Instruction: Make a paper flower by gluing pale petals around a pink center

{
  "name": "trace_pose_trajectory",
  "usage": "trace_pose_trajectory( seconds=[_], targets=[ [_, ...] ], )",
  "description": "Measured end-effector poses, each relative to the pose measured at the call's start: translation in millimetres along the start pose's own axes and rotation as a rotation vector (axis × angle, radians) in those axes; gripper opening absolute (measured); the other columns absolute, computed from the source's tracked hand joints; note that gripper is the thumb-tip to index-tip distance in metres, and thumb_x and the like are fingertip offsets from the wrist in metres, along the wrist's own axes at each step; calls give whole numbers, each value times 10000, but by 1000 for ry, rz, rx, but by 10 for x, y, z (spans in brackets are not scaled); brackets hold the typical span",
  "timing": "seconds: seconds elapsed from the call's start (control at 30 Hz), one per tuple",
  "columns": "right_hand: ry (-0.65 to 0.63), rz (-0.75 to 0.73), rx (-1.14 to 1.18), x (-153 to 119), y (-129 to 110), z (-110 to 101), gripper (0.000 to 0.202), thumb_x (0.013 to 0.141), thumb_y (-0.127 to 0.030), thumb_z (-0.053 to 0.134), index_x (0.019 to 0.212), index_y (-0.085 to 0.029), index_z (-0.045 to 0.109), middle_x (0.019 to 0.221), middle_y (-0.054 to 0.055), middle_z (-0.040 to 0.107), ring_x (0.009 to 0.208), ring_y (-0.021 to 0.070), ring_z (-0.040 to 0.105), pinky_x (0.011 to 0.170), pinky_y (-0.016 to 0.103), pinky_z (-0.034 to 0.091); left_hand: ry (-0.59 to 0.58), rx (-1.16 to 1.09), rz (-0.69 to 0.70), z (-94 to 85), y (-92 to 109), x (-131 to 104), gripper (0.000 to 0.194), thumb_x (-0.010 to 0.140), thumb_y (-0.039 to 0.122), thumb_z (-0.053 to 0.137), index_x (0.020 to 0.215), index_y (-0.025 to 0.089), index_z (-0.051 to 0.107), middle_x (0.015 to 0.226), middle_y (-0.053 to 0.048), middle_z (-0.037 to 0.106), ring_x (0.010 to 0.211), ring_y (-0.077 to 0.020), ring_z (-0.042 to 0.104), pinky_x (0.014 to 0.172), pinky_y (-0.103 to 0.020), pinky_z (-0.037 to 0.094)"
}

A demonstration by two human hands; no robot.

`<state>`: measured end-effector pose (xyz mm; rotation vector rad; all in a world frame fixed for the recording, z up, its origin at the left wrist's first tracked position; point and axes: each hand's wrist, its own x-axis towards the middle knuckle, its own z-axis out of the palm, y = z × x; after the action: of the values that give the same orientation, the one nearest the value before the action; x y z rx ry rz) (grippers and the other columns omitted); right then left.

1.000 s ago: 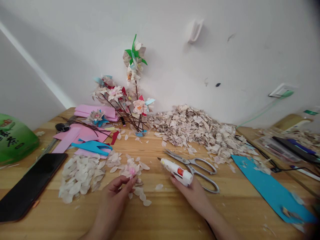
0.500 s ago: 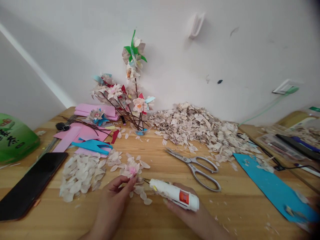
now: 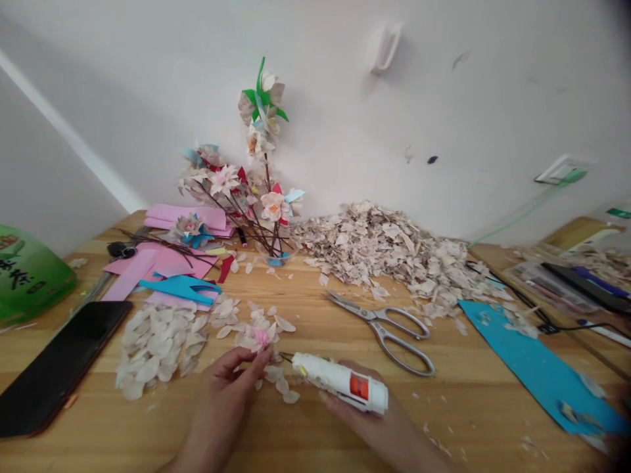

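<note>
My left hand pinches the edge of a small half-made paper flower with a pink centre, which lies on the wooden table. My right hand grips a white glue gun with a red label. Its nozzle points left, close to the flower and my left fingertips. Loose pale petals lie in a heap just left of the flower.
Steel scissors lie behind the right hand. A large heap of petal scraps is at the back, beside a bunch of finished paper flowers. Pink and blue paper, a black phone, a green bag lie left; a blue sheet right.
My right hand has carried the glue gun from beside the scissors down and left, turning the nozzle toward the flower. The left hand has stayed on the flower.
</note>
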<state>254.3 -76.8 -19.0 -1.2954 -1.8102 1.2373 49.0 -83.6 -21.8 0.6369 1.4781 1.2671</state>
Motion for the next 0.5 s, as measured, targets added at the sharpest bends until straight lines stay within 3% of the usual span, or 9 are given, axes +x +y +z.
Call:
trace_pose_trajectory(
  seconds=[0.5],
  targets=[
    [96,-166,-94,-23,21,27,147,747,-327,602,669,-204,611,611,1,645,538,158,599,511,224,536,65,-13,3,41,93,-18,316,408,442,806,543,182,688,482,54,622,513,-100,509,479,-153,378]
  ],
)
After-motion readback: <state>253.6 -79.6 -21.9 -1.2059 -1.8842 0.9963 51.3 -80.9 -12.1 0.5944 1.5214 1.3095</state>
